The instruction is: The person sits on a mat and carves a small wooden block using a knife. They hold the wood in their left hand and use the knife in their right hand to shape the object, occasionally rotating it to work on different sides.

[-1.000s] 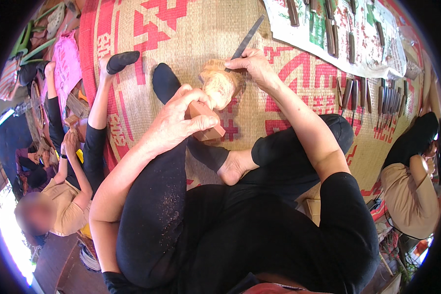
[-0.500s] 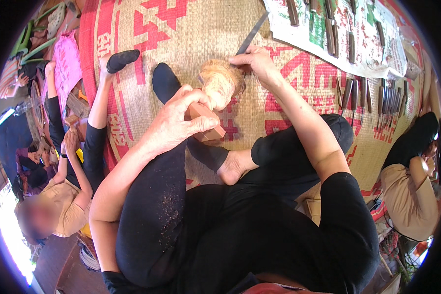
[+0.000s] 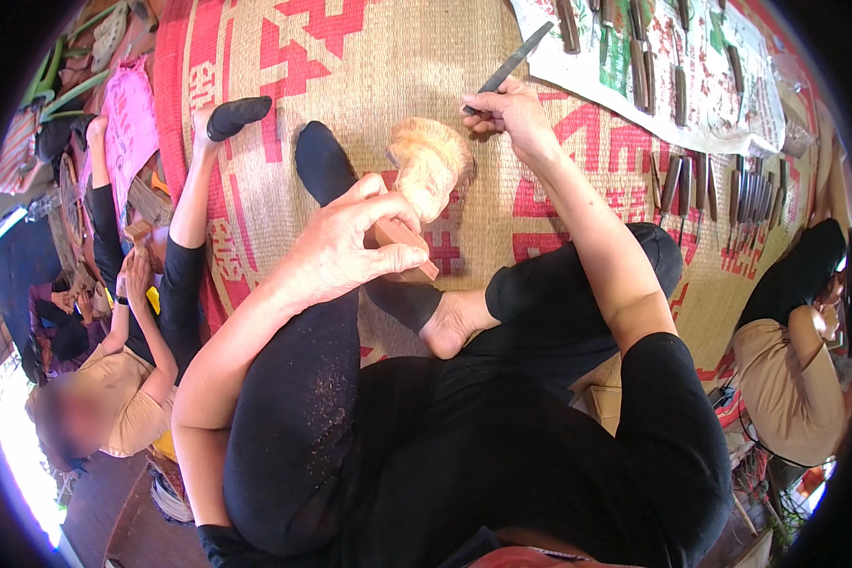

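My left hand (image 3: pixel 346 246) is closed round the reddish-brown block base (image 3: pixel 409 248) of a carved wooden piece. Its pale yellow carved part (image 3: pixel 433 166) points away from me, above the mat. Up and to the right of it, my right hand (image 3: pixel 511 115) grips a long, flat, dark grey file (image 3: pixel 513 68), which slants toward the upper right. A gap separates the file from the carving. Fingers cover part of the base, and the carving's finer detail is too bright to read.
A woven red and straw mat (image 3: pixel 577 170) spreads beneath me. Several dark-handled carving tools (image 3: pixel 648 76) lie on a printed sheet (image 3: pixel 577 71) at upper right, with more tools (image 3: pixel 750 194) below it. One person (image 3: pixel 114 398) sits left, another (image 3: pixel 795 379) right. Wood dust dots my trouser leg (image 3: pixel 322 417).
My right hand has shifted right with the file, away from the carving it was beside. The carving and my left hand have moved slightly to the right and down.
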A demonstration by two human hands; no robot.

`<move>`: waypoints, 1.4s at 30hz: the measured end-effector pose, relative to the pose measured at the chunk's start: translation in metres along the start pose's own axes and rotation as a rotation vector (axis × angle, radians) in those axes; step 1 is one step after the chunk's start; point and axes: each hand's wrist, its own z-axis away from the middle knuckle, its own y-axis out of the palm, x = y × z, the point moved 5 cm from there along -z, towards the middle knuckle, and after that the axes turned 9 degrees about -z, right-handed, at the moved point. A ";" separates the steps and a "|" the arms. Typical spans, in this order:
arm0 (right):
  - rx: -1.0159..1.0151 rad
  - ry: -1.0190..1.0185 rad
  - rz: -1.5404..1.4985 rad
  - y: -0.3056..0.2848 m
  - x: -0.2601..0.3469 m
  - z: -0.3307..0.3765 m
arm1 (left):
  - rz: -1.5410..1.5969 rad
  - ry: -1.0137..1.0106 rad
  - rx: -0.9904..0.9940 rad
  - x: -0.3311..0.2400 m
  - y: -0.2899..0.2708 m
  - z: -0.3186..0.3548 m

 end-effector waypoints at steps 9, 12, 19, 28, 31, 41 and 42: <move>0.035 0.028 0.058 0.000 -0.009 -0.004 | 0.023 -0.011 0.043 -0.005 0.003 0.000; 0.055 0.004 0.016 -0.001 0.001 0.002 | -0.010 -0.015 0.103 -0.005 0.005 0.002; 0.128 -0.063 0.153 0.027 -0.010 0.013 | 0.020 0.055 0.087 -0.005 0.008 0.001; 0.206 -0.051 0.123 0.036 -0.008 0.016 | -0.071 0.084 0.103 -0.011 0.011 0.001; 0.077 -0.069 0.135 0.030 0.000 0.015 | -0.089 0.075 0.129 -0.015 0.009 -0.002; 0.168 -0.066 0.172 0.032 -0.003 0.015 | -0.112 0.112 0.130 -0.018 0.011 0.000; 0.116 -0.048 0.161 0.023 -0.001 0.010 | -0.113 0.106 0.137 -0.020 0.010 -0.001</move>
